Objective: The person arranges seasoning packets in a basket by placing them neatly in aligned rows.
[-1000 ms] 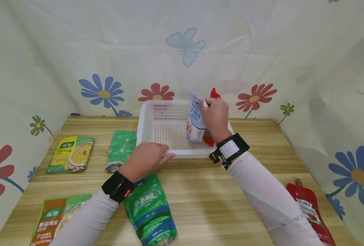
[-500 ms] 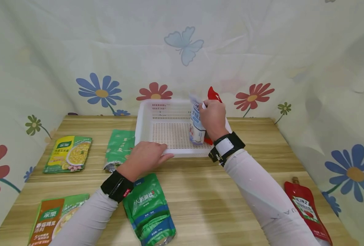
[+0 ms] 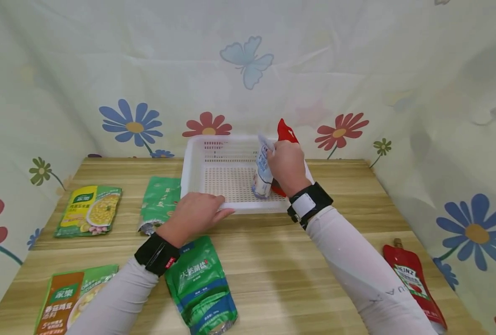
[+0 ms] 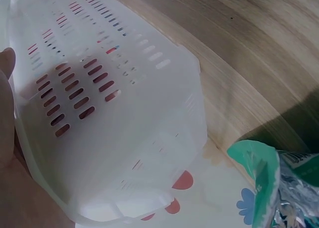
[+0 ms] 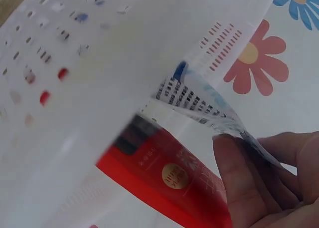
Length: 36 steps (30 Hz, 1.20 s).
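Observation:
In the head view my right hand pinches the top of a white and blue salt pouch that hangs upright within the white plastic basket. A red pouch stands in the basket beside it, partly hidden by that hand. Seen from the right wrist, the pinched pouch is folded between thumb and fingers, with the red pouch below. My left hand grips the basket's front rim near its left corner. A green pouch lies close behind the left hand, and a green salt pouch lies in front of it.
A yellow soup packet and a brown soup packet lie on the left of the wooden table. At the right edge is a red ketchup pouch, partly behind the right forearm. Flowered cloth encloses the back and sides.
My right hand and the salt pouch have sunk slightly lower into the basket. The left hand stays on the rim. The whole head view has shifted a little.

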Each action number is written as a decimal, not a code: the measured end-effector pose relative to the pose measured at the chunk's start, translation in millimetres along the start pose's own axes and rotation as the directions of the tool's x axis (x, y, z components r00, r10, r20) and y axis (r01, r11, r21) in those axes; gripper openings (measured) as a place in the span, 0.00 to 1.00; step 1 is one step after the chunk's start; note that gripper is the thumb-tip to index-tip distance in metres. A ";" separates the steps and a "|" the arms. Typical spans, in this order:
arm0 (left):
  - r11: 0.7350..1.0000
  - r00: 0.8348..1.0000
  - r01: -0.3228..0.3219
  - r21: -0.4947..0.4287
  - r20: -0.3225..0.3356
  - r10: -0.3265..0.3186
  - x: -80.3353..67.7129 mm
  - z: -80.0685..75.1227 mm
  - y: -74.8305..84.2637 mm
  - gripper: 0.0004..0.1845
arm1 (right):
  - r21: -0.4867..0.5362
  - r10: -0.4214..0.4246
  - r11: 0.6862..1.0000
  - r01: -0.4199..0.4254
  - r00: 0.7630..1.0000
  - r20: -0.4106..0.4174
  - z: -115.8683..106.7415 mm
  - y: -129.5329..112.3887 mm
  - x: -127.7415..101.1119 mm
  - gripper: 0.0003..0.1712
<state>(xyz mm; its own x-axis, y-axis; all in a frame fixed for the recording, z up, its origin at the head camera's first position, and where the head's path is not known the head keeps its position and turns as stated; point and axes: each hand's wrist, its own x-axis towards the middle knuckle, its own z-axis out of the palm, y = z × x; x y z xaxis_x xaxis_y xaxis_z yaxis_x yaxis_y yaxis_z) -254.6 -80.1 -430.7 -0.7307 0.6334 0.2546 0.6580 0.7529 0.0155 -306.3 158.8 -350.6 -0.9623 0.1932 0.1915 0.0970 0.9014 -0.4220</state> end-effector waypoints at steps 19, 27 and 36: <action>1.000 1.000 0.010 -0.017 0.018 -0.010 -0.1 2.0 0.7 0.21 | -0.039 -0.065 0.997 0.063 0.997 -0.037 5.2 4.7 11.7 0.23; 1.000 1.000 0.010 -0.018 0.012 -0.010 0.1 1.9 0.2 0.22 | -0.078 -0.073 0.994 0.070 0.997 -0.036 5.1 7.6 8.2 0.23; 1.000 1.000 0.003 -0.015 0.007 -0.003 -0.3 0.3 -1.0 0.22 | -0.084 -0.091 0.993 0.086 0.994 -0.068 5.9 11.3 7.8 0.22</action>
<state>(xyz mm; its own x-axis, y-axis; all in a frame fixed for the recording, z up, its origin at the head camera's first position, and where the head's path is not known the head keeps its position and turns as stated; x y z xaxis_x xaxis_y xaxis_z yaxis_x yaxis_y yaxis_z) -255.1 -80.9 -431.1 -0.7338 0.6325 0.2479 0.6585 0.7519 0.0309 -314.2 168.2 -359.1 -0.9478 0.1358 0.2886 0.0355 0.9441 -0.3277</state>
